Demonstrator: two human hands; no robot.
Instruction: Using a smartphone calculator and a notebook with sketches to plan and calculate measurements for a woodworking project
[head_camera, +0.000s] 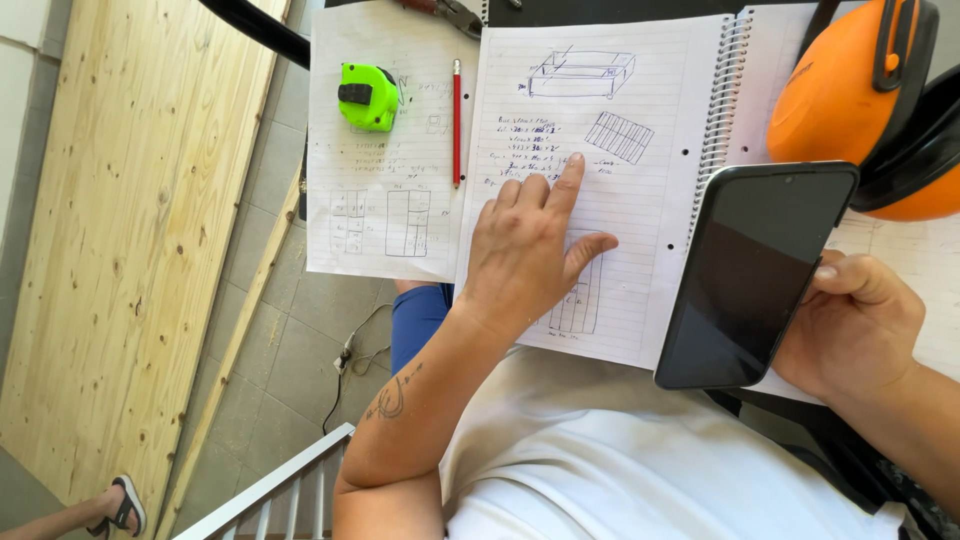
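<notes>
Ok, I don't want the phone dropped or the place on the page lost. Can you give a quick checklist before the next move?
1. Right hand grips the phone: ok.
2. Phone screen lit: not ok, it is dark.
3. Left hand index finger on the notebook page notes: ok.
4. Red pencil within reach, lying beside the page: ok.
5. Green tape measure on the loose sheet: ok.
6. Written figures readable: cannot tell.

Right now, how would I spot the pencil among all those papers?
Find the spiral notebook the left hand points at. Left of it lies a loose sheet holding a green tape measure. The pencil lies between them: thin, straight and red.
</notes>
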